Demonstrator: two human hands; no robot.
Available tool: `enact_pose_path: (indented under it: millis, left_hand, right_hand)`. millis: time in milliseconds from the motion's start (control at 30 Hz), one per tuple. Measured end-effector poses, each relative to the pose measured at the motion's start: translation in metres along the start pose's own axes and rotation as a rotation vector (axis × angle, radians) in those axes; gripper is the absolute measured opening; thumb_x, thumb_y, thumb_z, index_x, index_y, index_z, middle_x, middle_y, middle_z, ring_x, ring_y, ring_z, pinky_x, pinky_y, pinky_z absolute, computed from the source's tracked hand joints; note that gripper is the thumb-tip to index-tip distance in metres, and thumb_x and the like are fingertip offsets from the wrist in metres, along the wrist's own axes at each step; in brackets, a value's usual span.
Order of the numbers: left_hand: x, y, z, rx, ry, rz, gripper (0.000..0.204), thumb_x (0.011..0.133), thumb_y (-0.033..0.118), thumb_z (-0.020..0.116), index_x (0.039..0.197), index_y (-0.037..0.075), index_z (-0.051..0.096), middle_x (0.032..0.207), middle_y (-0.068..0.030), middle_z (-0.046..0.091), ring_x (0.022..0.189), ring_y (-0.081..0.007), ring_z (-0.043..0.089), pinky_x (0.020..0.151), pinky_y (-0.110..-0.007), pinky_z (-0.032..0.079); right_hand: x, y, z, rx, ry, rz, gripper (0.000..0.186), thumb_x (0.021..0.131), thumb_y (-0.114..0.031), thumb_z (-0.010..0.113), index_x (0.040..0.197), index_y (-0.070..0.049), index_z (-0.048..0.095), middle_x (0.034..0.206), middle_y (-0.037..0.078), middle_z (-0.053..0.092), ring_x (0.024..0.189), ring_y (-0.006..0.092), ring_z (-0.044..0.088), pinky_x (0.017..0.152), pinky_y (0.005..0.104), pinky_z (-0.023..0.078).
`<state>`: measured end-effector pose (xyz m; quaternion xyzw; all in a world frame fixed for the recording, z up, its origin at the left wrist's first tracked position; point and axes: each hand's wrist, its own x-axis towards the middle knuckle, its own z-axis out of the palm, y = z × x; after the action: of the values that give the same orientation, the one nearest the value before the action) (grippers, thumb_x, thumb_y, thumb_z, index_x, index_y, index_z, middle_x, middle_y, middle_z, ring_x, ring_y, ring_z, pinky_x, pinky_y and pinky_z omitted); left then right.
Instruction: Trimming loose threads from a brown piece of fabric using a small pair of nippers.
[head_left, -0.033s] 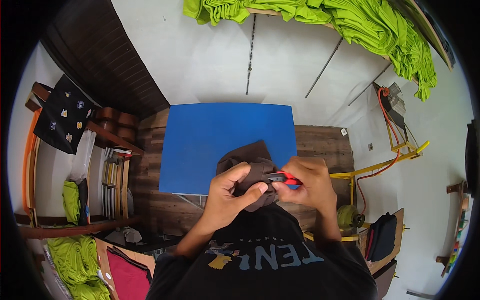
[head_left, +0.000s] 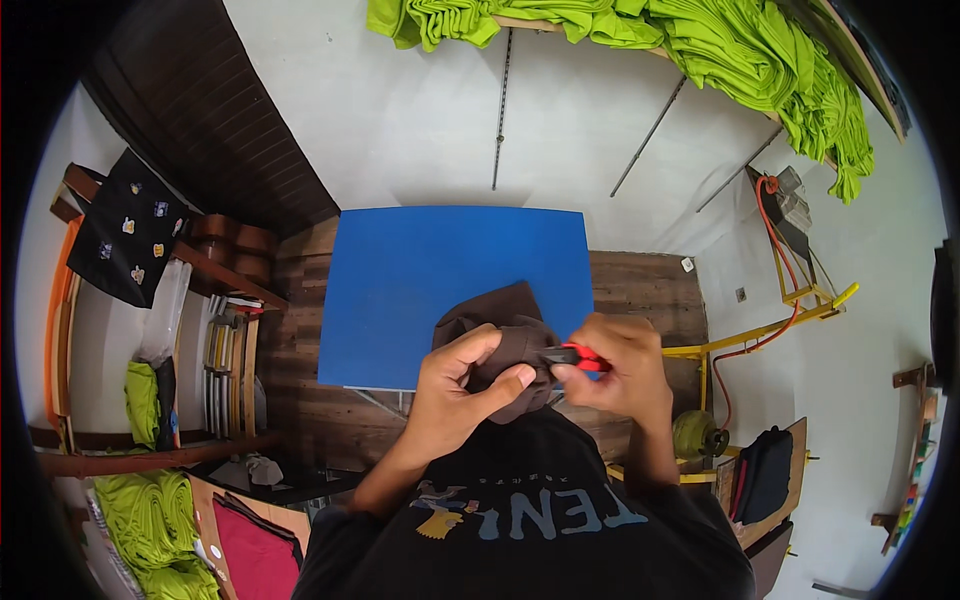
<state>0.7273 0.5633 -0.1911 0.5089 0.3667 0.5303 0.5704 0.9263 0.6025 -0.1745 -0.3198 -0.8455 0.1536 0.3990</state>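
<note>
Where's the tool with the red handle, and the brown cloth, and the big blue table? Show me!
Red-handled tool (head_left: 590, 361): head view, on its red handle.
Brown cloth (head_left: 512, 344): head view, on its folds near the middle.
Blue table (head_left: 420, 270): head view, on its bare top.

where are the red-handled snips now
In the head view, right of centre, the red-handled snips are in the right hand, pointing left at brown cloth.

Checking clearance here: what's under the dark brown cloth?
Past the upper edges of the dark brown cloth, the blue tabletop shows; what lies directly beneath is covered by its folds.
</note>
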Motion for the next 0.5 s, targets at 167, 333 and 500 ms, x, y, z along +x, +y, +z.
enact_pose_path:
  millis: [167, 333, 500]
  left_hand:
    - [0.004, -0.002, -0.002, -0.005, -0.03, -0.011, 0.019, 0.083, 0.003, 0.07, 0.08, 0.0, 0.051, 0.077, 0.0031, 0.043, 0.072, -0.0045, 0.038, 0.063, -0.021, 0.034]
    - [0.009, 0.002, 0.004, 0.066, -0.054, 0.022, 0.018, 0.082, 0.003, 0.07, 0.08, 0.0, 0.053, 0.075, 0.0029, 0.044, 0.072, -0.0044, 0.039, 0.062, -0.021, 0.035]
    - [0.006, 0.001, 0.02, 0.097, -0.114, -0.036, 0.02, 0.083, 0.0, 0.068, 0.101, -0.002, 0.06, 0.083, 0.0012, 0.055, 0.074, -0.0057, 0.049, 0.066, -0.021, 0.041]
  right_hand:
    - [-0.005, -0.001, -0.004, 0.097, 0.086, 0.128, 0.026, 0.067, -0.016, 0.078, 0.076, -0.002, 0.059, 0.063, 0.007, 0.053, 0.051, 0.0225, 0.052, 0.046, 0.0307, 0.041]
    - [-0.007, 0.003, -0.002, 0.108, 0.066, 0.11, 0.027, 0.066, -0.017, 0.077, 0.079, -0.001, 0.06, 0.062, 0.007, 0.051, 0.051, 0.0185, 0.048, 0.047, 0.0277, 0.038]
    - [-0.012, 0.009, -0.012, 0.089, 0.058, 0.135, 0.026, 0.066, -0.015, 0.078, 0.08, -0.002, 0.06, 0.064, 0.008, 0.052, 0.051, 0.0224, 0.05, 0.047, 0.0305, 0.04]
